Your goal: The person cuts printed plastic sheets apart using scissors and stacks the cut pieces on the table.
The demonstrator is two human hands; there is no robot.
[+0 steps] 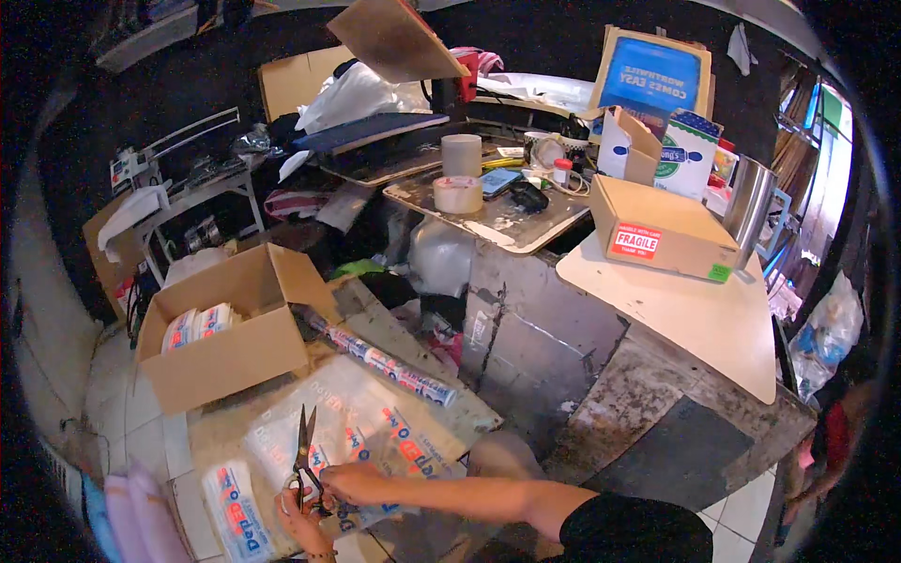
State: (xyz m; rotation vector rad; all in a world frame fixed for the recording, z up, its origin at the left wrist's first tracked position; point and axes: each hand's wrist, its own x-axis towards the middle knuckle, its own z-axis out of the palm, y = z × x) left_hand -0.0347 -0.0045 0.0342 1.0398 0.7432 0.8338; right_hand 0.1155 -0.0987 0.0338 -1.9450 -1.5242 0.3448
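Scissors [305, 450] with dark blades point away from me, their blades slightly apart. My left hand [304, 524] holds them at the looped handles. My right hand [357, 483] is curled right beside the handles; whether it grips them or something else is hidden. Under both hands lie clear plastic sheets [415, 450] with red and blue printing, spread flat on a brown board. A folded stack of printed plastic [238, 510] sits left of my left hand. Beyond the sheets, a printed plastic roll [383, 359] lies slantwise.
An open cardboard box [229, 373] holds folded printed plastic packs [198, 326]. On the worktable ahead are tape rolls [457, 195], a phone [501, 181] and a closed carton [662, 229] with a fragile label. A framed screen [651, 77] stands behind. Another person [838, 436] is partly visible at right.
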